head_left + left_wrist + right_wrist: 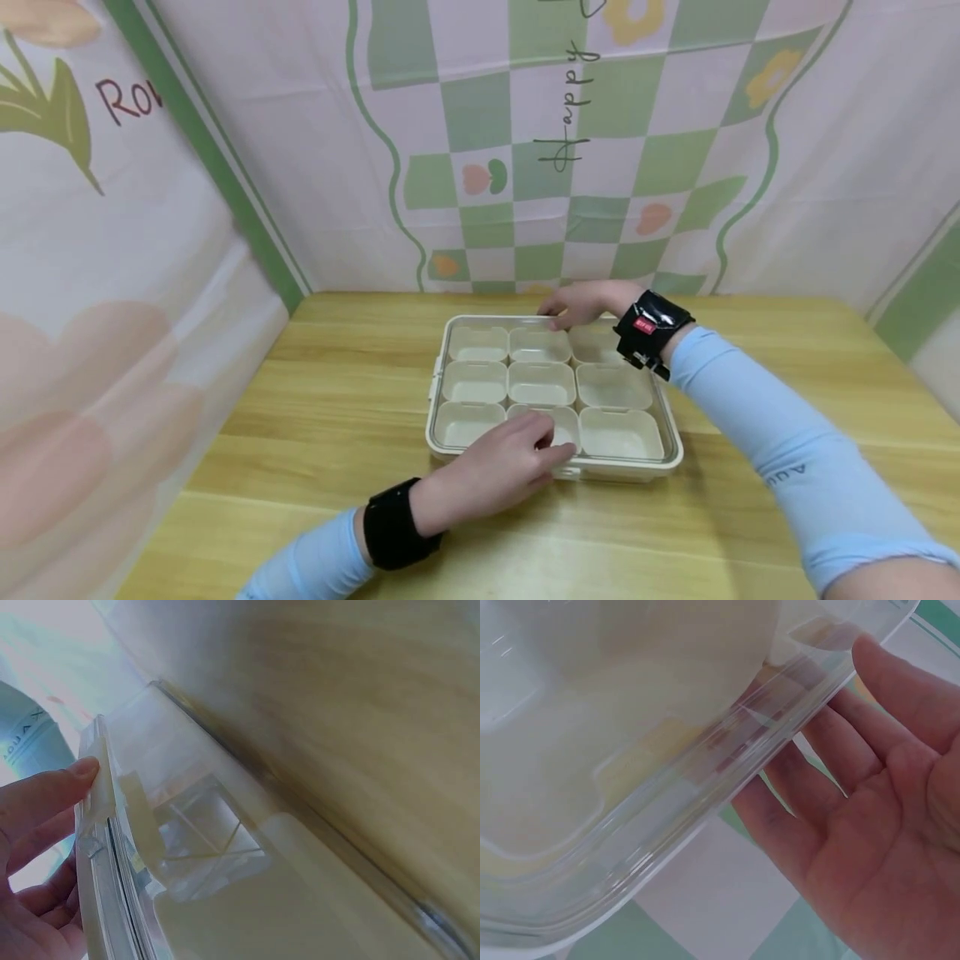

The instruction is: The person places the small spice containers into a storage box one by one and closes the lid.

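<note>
A shallow cream storage box (630, 475) with a clear lid lies on the wooden table, small cream compartments (542, 383) showing through the lid in rows. My left hand (498, 467) reaches over its near edge from the left. In the left wrist view that thumb (84, 771) touches the front latch (101, 791), while the other fingers bend loosely above the lid. At the far edge my right hand (588, 304) holds the rim, its thumb (874, 664) at the lid's edge and its fingers (810, 780) behind the box.
The wooden table (315, 400) extends on every side of the box. A checked green and white cloth (540, 100) hangs right behind the table, and another printed cloth (135, 267) hangs along the left. The side latch (435, 375) sits on the box's left wall.
</note>
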Motion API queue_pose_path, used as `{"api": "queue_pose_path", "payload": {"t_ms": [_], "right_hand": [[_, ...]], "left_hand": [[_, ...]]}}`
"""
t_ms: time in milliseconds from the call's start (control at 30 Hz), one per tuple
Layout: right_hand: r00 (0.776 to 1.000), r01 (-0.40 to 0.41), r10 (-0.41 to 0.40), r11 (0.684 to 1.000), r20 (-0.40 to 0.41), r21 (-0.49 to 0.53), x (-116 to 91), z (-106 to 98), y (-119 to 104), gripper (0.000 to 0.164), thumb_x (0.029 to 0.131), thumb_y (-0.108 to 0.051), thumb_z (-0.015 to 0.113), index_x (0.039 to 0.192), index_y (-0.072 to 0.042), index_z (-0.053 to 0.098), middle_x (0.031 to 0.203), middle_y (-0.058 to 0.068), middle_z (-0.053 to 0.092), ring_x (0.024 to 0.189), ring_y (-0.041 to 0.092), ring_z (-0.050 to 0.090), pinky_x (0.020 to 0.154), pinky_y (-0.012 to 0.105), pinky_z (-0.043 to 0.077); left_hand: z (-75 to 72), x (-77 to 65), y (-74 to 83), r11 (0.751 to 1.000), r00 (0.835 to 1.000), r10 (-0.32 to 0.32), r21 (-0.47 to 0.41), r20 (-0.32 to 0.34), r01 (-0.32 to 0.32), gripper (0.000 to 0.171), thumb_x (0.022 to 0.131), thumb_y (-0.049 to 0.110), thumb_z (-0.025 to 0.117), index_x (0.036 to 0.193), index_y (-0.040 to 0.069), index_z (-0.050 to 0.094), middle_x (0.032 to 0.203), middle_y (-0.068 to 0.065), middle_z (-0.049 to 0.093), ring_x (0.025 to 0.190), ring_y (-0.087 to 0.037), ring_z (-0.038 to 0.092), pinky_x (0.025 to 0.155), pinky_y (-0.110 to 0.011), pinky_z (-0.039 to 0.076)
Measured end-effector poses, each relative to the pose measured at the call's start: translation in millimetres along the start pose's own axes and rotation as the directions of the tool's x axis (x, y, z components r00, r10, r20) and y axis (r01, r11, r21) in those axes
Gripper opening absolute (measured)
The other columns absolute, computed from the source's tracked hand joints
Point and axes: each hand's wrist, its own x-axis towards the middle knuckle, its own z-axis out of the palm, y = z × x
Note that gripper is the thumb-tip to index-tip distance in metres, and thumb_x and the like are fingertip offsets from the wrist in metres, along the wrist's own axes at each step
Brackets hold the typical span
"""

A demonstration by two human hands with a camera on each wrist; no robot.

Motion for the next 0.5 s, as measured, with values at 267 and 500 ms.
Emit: {"api": "queue_pose_path", "payload": {"t_ms": [267, 500], "right_hand": [[0.999, -0.026, 0.026, 0.999, -0.021, 0.032, -10.8, 3.7, 2.2, 0.044, 0.096, -0.014, 0.051, 0.136, 0.003, 0.045, 0.136, 0.026, 0.049, 0.127, 0.042, 0.044, 0.105, 0.053, 0.034], [0.971, -0.083, 0.082, 0.997, -0.225, 0.008, -43.2, 25.4, 5.7, 0.041, 0.093, -0.015, 0.056, 0.131, 0.001, 0.051, 0.124, 0.025, 0.058, 0.113, 0.041, 0.056, 0.096, 0.053, 0.043]], "left_hand": [[-2.1, -5.5, -6.0, 0.996, 1.0, 0.008, -0.093, 0.003, -0.008, 0.034, 0.082, 0.024, 0.073, 0.114, 0.02, 0.065, 0.085, 0.003, 0.045, 0.085, -0.01, 0.043, 0.076, -0.018, 0.037], [-10.1, -24.4, -23.7, 0.971, 0.997, -0.019, -0.237, -0.077, 0.0, 0.021, 0.08, 0.01, 0.073, 0.1, 0.013, 0.072, 0.089, 0.002, 0.06, 0.082, -0.007, 0.055, 0.075, -0.011, 0.044]]}}
